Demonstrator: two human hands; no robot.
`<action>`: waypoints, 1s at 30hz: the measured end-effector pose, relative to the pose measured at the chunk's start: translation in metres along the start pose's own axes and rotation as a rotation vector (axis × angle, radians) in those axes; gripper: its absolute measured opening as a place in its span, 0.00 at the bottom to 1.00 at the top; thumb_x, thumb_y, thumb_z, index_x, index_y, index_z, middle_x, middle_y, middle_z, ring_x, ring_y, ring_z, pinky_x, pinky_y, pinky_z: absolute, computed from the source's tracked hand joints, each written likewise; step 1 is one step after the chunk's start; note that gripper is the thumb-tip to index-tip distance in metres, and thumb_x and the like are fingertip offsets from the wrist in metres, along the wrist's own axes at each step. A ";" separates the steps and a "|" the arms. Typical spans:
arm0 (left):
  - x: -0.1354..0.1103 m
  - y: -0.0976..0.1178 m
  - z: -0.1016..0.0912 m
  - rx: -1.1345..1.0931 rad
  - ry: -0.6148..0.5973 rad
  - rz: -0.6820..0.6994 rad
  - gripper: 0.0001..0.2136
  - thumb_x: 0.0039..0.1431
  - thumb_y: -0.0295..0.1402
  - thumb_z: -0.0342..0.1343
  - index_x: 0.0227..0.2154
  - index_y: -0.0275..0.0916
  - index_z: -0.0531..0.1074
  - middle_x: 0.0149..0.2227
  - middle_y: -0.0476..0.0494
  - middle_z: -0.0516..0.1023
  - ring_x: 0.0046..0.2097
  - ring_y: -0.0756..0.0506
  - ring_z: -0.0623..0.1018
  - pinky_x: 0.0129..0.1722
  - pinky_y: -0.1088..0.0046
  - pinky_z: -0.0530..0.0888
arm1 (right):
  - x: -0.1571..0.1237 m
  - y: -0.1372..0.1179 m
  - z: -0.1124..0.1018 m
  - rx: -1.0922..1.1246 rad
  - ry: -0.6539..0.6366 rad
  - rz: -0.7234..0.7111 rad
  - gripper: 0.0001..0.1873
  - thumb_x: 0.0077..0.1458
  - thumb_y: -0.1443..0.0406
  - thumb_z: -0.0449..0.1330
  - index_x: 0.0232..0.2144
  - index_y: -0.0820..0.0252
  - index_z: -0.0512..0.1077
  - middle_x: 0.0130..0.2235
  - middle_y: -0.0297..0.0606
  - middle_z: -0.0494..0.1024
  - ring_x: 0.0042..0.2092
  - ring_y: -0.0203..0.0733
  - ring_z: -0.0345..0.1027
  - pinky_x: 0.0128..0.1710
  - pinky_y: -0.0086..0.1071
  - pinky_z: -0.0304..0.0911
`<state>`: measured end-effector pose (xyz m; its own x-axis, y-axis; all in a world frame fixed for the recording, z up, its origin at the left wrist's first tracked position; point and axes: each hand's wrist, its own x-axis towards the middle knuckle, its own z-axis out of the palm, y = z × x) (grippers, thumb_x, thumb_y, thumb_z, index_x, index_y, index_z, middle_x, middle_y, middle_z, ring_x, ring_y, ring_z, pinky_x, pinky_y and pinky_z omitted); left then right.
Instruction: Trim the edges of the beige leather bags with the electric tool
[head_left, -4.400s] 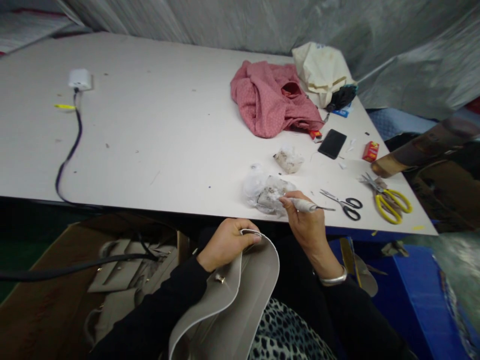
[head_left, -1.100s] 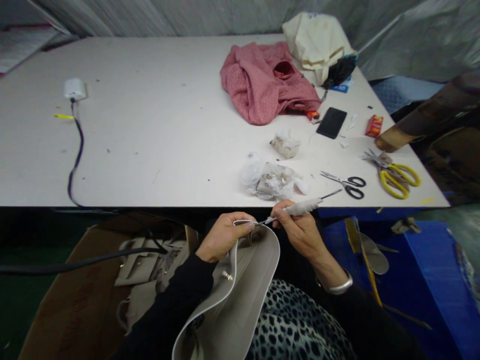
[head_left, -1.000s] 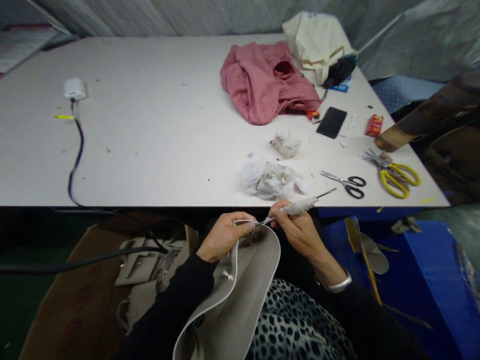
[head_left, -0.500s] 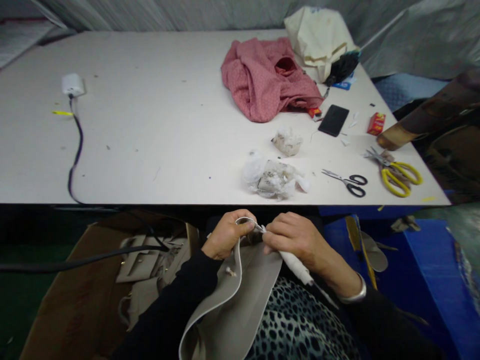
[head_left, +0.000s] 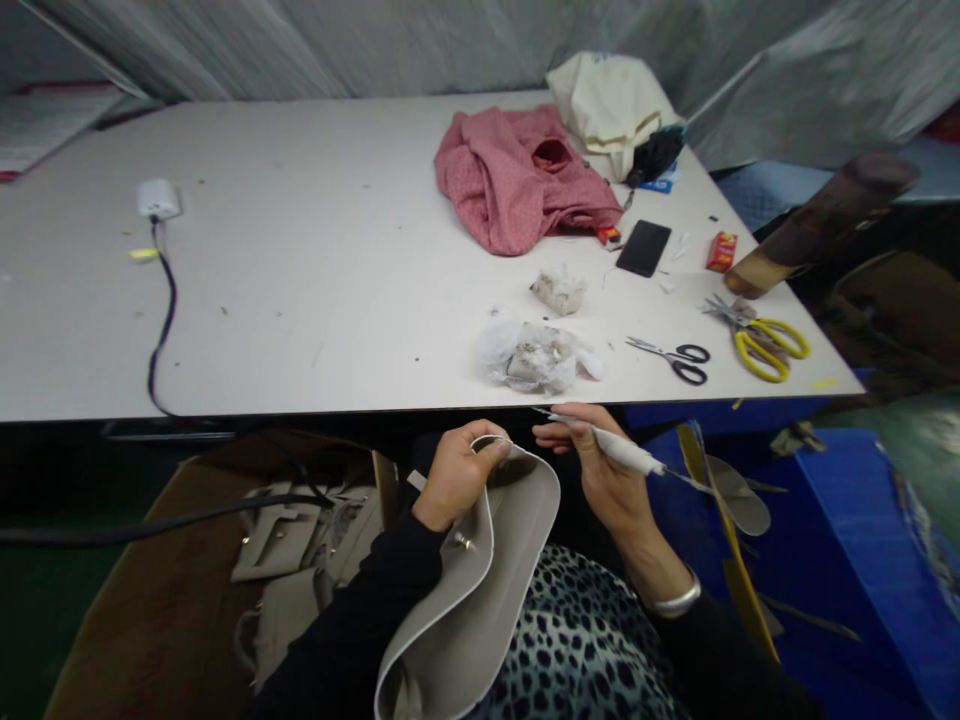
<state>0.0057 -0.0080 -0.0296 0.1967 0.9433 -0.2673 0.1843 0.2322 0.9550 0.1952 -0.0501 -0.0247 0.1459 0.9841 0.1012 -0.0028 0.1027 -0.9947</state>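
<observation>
My left hand (head_left: 457, 475) is closed on the top edge of a beige-grey bag (head_left: 517, 550), thumb pressed over its rim. The bag gapes and hangs down over my lap, with a small metal fitting showing on its side. My right hand (head_left: 611, 475) is just right of the bag's edge, apart from it. It holds a slim tool with a white wrapped handle (head_left: 626, 450) between thumb and fingers. The tool's thin metal tip points left, toward the table edge, and a thin piece sticks out of its back end.
On the table (head_left: 337, 250) lie black-handled scissors (head_left: 679, 360), yellow-handled scissors (head_left: 765, 340), white lumps in plastic (head_left: 536, 355), a phone (head_left: 643, 248) and pink cloth (head_left: 510, 180). A cardboard box (head_left: 165, 590) of beige bags is at left, a blue bin (head_left: 847, 540) at right.
My right hand has drawn away from the bag's edge to the right and turned, with the tool lifted off. My left hand keeps its hold on the rim. The view has shifted slightly.
</observation>
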 end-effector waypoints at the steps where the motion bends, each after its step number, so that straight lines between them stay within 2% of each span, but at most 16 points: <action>1: -0.002 0.001 0.002 0.010 -0.001 0.005 0.06 0.51 0.34 0.62 0.26 0.36 0.77 0.26 0.47 0.76 0.31 0.47 0.72 0.34 0.71 0.67 | -0.002 0.003 0.002 0.001 -0.014 0.031 0.13 0.71 0.55 0.55 0.50 0.53 0.74 0.40 0.37 0.86 0.40 0.43 0.82 0.40 0.35 0.77; 4: -0.008 0.003 0.004 0.025 -0.009 0.001 0.05 0.51 0.34 0.63 0.27 0.36 0.78 0.28 0.46 0.78 0.32 0.46 0.74 0.36 0.70 0.68 | -0.009 0.009 0.006 -0.017 -0.020 0.051 0.15 0.71 0.54 0.54 0.51 0.52 0.73 0.42 0.37 0.85 0.44 0.44 0.82 0.45 0.37 0.76; 7: -0.015 0.007 0.005 0.035 -0.018 0.021 0.05 0.51 0.33 0.64 0.28 0.36 0.79 0.30 0.45 0.80 0.34 0.45 0.76 0.38 0.70 0.70 | -0.015 0.010 0.008 -0.045 -0.044 0.039 0.13 0.69 0.54 0.57 0.48 0.52 0.76 0.45 0.37 0.84 0.49 0.44 0.80 0.50 0.37 0.73; 9: -0.021 0.010 0.006 0.034 -0.037 0.036 0.05 0.51 0.32 0.64 0.29 0.36 0.80 0.32 0.44 0.82 0.36 0.44 0.77 0.40 0.69 0.71 | -0.018 0.007 0.009 -0.113 -0.083 0.062 0.11 0.65 0.55 0.62 0.44 0.53 0.78 0.44 0.36 0.84 0.46 0.44 0.79 0.46 0.34 0.71; 11: -0.025 0.012 0.008 0.036 -0.057 0.042 0.05 0.51 0.31 0.64 0.31 0.36 0.80 0.32 0.45 0.82 0.36 0.44 0.77 0.40 0.69 0.72 | -0.021 0.003 0.011 -0.231 -0.113 0.084 0.11 0.61 0.56 0.66 0.41 0.53 0.79 0.37 0.34 0.83 0.37 0.41 0.77 0.37 0.30 0.69; 14: -0.030 0.014 0.011 0.041 -0.048 0.073 0.06 0.48 0.28 0.66 0.31 0.38 0.77 0.31 0.48 0.79 0.35 0.46 0.75 0.37 0.72 0.71 | -0.024 -0.003 0.014 -0.391 -0.120 0.079 0.10 0.58 0.55 0.68 0.38 0.53 0.79 0.30 0.31 0.80 0.31 0.39 0.72 0.30 0.29 0.62; 18: -0.034 0.016 0.013 0.045 -0.032 0.148 0.09 0.47 0.25 0.66 0.32 0.39 0.73 0.30 0.52 0.73 0.33 0.49 0.72 0.34 0.74 0.68 | -0.027 -0.008 0.016 -0.462 -0.115 0.042 0.08 0.60 0.56 0.66 0.37 0.52 0.80 0.33 0.34 0.80 0.34 0.41 0.73 0.33 0.30 0.63; 21: -0.040 0.019 0.010 0.049 -0.059 0.177 0.11 0.47 0.24 0.65 0.35 0.38 0.74 0.32 0.50 0.73 0.36 0.48 0.73 0.38 0.73 0.70 | -0.032 -0.013 0.015 -0.501 -0.111 -0.044 0.08 0.62 0.58 0.64 0.35 0.52 0.81 0.33 0.35 0.79 0.35 0.42 0.73 0.36 0.32 0.64; 24: -0.047 0.023 0.002 -0.088 -0.192 0.214 0.17 0.49 0.25 0.67 0.44 0.39 0.75 0.39 0.46 0.76 0.43 0.45 0.76 0.46 0.69 0.73 | -0.039 -0.022 0.010 -0.514 -0.058 -0.159 0.07 0.62 0.60 0.65 0.35 0.53 0.81 0.33 0.36 0.78 0.36 0.43 0.72 0.37 0.33 0.63; 27: -0.053 0.026 -0.004 -0.340 -0.322 0.270 0.23 0.53 0.35 0.70 0.53 0.41 0.74 0.45 0.42 0.77 0.48 0.42 0.77 0.53 0.63 0.73 | -0.049 -0.035 0.004 -0.485 -0.010 -0.209 0.04 0.62 0.61 0.66 0.35 0.54 0.79 0.32 0.34 0.78 0.36 0.42 0.72 0.37 0.33 0.62; 28: -0.054 0.025 -0.005 -0.429 -0.301 0.280 0.23 0.54 0.39 0.69 0.52 0.41 0.75 0.44 0.42 0.78 0.49 0.41 0.78 0.54 0.60 0.74 | -0.053 -0.038 0.001 -0.478 0.002 -0.214 0.04 0.62 0.62 0.66 0.35 0.54 0.79 0.32 0.34 0.78 0.36 0.42 0.72 0.36 0.33 0.62; 30: -0.053 0.023 -0.007 -0.583 -0.157 0.277 0.19 0.56 0.45 0.68 0.47 0.40 0.78 0.43 0.41 0.79 0.49 0.40 0.78 0.52 0.58 0.76 | -0.060 -0.044 -0.004 -0.470 0.031 -0.219 0.04 0.62 0.62 0.65 0.34 0.54 0.79 0.31 0.33 0.77 0.35 0.41 0.71 0.35 0.32 0.62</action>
<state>-0.0069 -0.0512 0.0077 0.3077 0.9512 0.0251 -0.4355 0.1173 0.8925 0.1902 -0.1138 0.0132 0.1227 0.9412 0.3148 0.4748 0.2229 -0.8514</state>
